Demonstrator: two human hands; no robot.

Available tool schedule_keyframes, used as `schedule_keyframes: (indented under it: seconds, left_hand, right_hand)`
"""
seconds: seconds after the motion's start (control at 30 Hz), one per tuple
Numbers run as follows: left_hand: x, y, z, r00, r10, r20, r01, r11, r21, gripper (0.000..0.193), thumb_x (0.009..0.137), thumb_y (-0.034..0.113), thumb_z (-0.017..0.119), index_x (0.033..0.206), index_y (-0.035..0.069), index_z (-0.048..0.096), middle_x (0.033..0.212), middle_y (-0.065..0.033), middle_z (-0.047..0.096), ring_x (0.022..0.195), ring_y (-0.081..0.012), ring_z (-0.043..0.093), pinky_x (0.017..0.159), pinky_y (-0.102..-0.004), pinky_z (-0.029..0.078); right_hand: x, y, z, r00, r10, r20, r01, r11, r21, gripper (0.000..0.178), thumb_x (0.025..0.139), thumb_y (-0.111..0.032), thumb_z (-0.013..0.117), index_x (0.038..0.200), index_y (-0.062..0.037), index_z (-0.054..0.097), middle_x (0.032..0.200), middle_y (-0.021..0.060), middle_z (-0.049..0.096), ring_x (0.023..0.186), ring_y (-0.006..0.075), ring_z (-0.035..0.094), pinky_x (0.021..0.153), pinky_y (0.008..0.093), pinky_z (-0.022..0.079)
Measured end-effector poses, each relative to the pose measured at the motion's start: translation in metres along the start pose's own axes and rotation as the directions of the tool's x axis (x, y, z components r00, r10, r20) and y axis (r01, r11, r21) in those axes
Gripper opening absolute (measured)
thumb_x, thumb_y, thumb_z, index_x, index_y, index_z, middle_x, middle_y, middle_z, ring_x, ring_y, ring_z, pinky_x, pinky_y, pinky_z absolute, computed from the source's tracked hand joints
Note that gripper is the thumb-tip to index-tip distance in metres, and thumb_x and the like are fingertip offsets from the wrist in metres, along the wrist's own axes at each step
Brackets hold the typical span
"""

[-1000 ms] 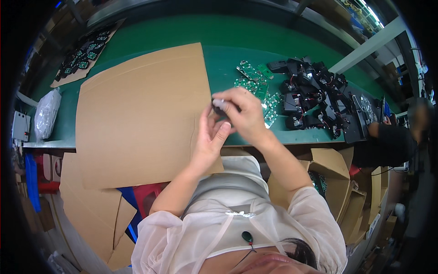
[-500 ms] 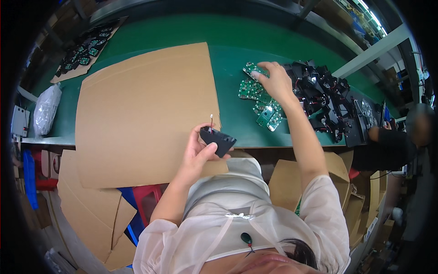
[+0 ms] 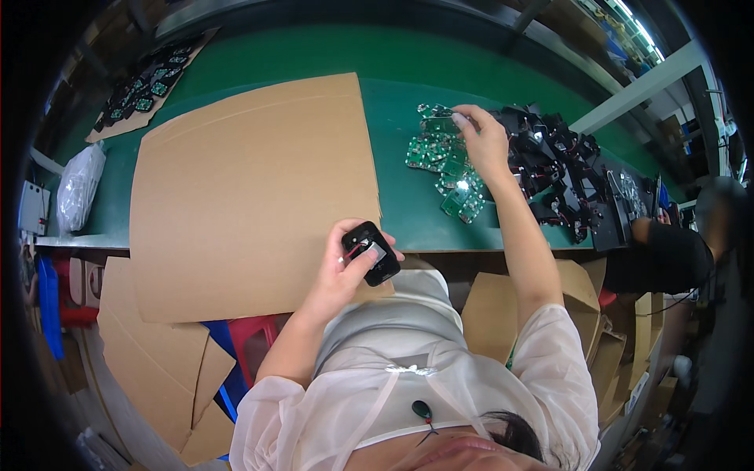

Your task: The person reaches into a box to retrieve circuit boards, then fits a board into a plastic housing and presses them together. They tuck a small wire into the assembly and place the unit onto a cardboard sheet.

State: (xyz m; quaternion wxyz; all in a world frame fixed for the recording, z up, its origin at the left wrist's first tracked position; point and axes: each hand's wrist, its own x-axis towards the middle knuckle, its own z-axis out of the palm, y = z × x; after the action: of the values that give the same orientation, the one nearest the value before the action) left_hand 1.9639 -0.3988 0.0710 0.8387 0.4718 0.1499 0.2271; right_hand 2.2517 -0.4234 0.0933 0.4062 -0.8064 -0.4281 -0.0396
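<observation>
My left hand (image 3: 339, 267) is closed round a black plastic housing (image 3: 383, 274), tilted so that its hollow inside shows. Under the thumb lies a silvery flat part, with a thin red wire beside it. Farther off to the right, my right hand (image 3: 485, 145) pinches the edge of a green circuit board (image 3: 441, 118) between thumb and fingers. That board is seen nearly edge-on, at the top of a loose heap of green circuit boards (image 3: 430, 151).
A large cardboard sheet (image 3: 251, 196) covers the green table's left middle. Black housings with wires (image 3: 554, 169) are heaped right of the boards. A plastic-wrapped bundle (image 3: 80, 188) and a card of finished-looking pieces (image 3: 149, 90) lie left. Another person's arm (image 3: 660, 251) reaches in at right.
My left hand has turned the housing so its inside with the silvery part faces up. My right hand has shifted slightly right, now pinching a board, and the boards have moved a little.
</observation>
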Motion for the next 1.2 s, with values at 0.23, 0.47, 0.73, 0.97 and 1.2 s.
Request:
schedule_keyframes:
  seconds: [0.23,0.47,0.73,0.97,1.2]
  left_hand:
    - [0.015,-0.012,0.034,0.996,0.07,-0.06,-0.067,0.996,0.066,0.029,0.088,0.007,0.047,0.116,0.002,0.04,0.101,-0.0164,0.057,0.093,-0.0242,0.059,0.08,-0.0313,0.047]
    - [0.033,-0.029,0.06,0.981,0.192,0.032,-0.193,0.934,0.3,0.027,0.084,0.002,0.053,0.111,0.002,0.052,0.117,-0.0072,0.045,0.098,-0.0119,0.051,0.083,-0.0246,0.043]
    - [0.027,-0.053,0.082,0.992,-0.084,0.091,0.059,0.966,0.253,0.029,0.084,-0.002,0.049,0.113,0.0,0.051,0.097,-0.0098,0.061,0.094,-0.0158,0.058,0.083,-0.0271,0.046]
    - [0.031,-0.053,0.095,0.992,-0.088,0.091,0.064,0.97,0.236,0.027,0.085,0.003,0.053,0.112,0.001,0.052,0.106,-0.0039,0.055,0.097,-0.0107,0.052,0.084,-0.0238,0.041]
    - [0.036,-0.062,0.1,0.992,-0.117,-0.037,0.122,0.956,0.268,0.036,0.088,0.005,0.046,0.123,0.002,0.041,0.102,-0.0083,0.057,0.085,-0.0126,0.058,0.076,-0.0253,0.046]
  right_hand:
    - [-0.002,0.038,-0.016,0.985,-0.13,-0.117,0.143,0.983,0.112,0.029,0.081,0.0,0.051,0.109,-0.005,0.054,0.088,0.0112,0.059,0.066,0.0123,0.055,0.062,0.0251,0.045]
    - [-0.062,0.004,-0.066,0.942,-0.021,0.334,-0.218,0.718,0.661,0.015,0.082,-0.006,0.058,0.097,-0.0013,0.059,0.089,0.0015,0.059,0.081,0.0085,0.054,0.073,0.0223,0.044]
    - [-0.134,0.0,-0.075,0.901,0.065,0.43,-0.389,0.562,0.73,0.029,0.083,-0.004,0.056,0.112,0.0008,0.053,0.093,0.0046,0.059,0.086,0.0084,0.054,0.072,0.0208,0.044]
    - [-0.177,0.015,-0.07,0.834,0.202,0.514,-0.548,0.412,0.728,0.019,0.086,-0.007,0.055,0.104,-0.0003,0.05,0.087,0.0045,0.059,0.073,0.0078,0.056,0.056,0.0202,0.045]
    - [-0.167,0.018,-0.075,0.962,0.249,0.112,-0.229,0.513,0.827,0.022,0.088,-0.003,0.048,0.11,0.0026,0.044,0.092,0.01,0.057,0.076,0.0118,0.057,0.06,0.0232,0.048]
